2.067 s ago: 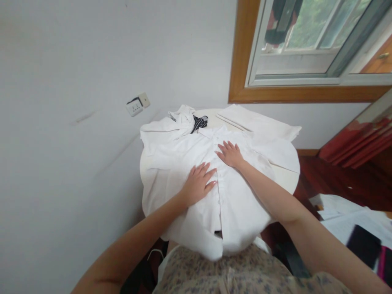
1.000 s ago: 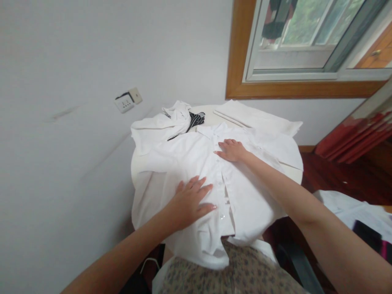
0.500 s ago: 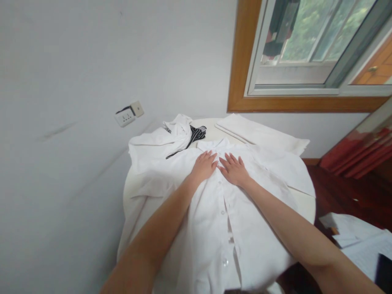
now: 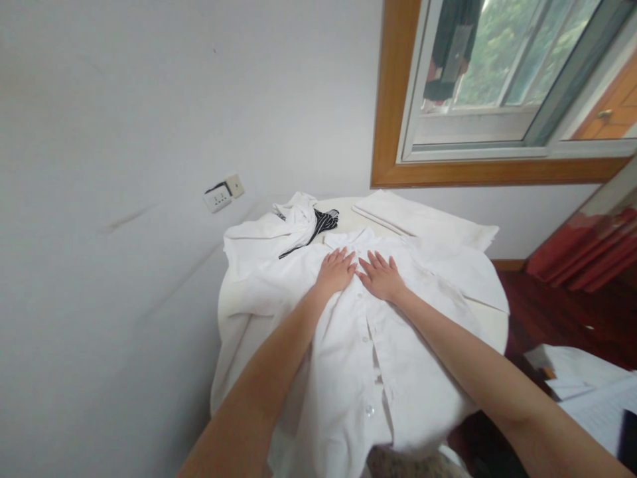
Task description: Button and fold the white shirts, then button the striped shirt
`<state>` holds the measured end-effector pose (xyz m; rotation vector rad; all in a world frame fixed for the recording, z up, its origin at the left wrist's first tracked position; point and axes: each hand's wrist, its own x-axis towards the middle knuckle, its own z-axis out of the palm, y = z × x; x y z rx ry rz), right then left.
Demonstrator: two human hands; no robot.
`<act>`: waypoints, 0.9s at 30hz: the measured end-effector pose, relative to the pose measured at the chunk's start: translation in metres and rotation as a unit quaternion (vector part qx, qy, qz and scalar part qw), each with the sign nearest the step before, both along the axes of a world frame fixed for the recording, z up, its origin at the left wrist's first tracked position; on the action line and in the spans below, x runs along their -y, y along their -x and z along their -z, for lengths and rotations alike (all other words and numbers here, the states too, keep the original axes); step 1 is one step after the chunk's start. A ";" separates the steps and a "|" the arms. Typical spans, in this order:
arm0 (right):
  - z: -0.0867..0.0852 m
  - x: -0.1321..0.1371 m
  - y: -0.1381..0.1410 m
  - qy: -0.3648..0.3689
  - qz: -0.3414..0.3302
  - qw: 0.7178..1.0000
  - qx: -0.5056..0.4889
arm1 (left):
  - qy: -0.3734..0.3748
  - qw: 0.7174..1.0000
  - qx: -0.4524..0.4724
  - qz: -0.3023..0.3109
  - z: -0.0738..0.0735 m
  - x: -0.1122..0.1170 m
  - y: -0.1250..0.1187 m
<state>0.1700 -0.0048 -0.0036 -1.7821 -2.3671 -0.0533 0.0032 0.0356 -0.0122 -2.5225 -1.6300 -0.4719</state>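
Both hands flat on the white shirt (image 4: pixel 348 352), palms down, nothing gripped.

- Left hand (image 4: pixel 337 270): on the shirt's upper chest just below the collar, left of the button strip. Fingers (image 4: pixel 348 255) stretched out, slightly apart, lying on the cloth.
- Right hand (image 4: pixel 382 276): same height, right of the button strip. Fingers (image 4: pixel 373 259) stretched out, slightly apart, lying on the cloth.
- Fingertips of the two hands nearly meet over the strip; can't tell if they touch.
- Shirt: spread front-up across the round counter (image 4: pixel 488 322), buttoned at least partway, collar at the far side, hem hanging over the near edge. Right sleeve lies out toward the counter's right rim; left side drapes over the left rim.
- Far left on the counter: crumpled white garment (image 4: pixel 291 219) with a black striped cloth (image 4: pixel 324 219) just beside it, touching the shirt's far edge.
- Far right: folded white cloth (image 4: pixel 423 219), flat, behind the shirt's shoulder.
- Wall socket (image 4: pixel 219 195) on the wall left of the counter; wood-framed window (image 4: pixel 497 93) above right.
- Papers (image 4: pixel 587 392) lie low at right, well apart from the counter.
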 end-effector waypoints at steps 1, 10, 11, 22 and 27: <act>0.000 0.007 0.001 -0.002 -0.003 1.000 -0.004 | 0.003 1.000 0.003 0.002 0.000 0.007 0.001; -0.025 0.044 -0.004 0.053 -0.024 0.998 -0.035 | 0.021 0.998 -0.007 0.055 -0.016 0.048 0.013; -0.033 0.036 -0.004 0.064 -0.011 0.997 -0.043 | 0.031 0.998 -0.011 0.058 -0.024 0.043 0.012; -0.022 -0.029 0.022 -0.006 0.056 0.989 -0.134 | -0.018 0.994 0.104 -0.023 -0.015 -0.001 0.000; -0.017 -0.034 0.020 -0.002 0.036 0.993 -0.112 | -0.016 0.995 0.099 -0.002 -0.009 -0.005 0.008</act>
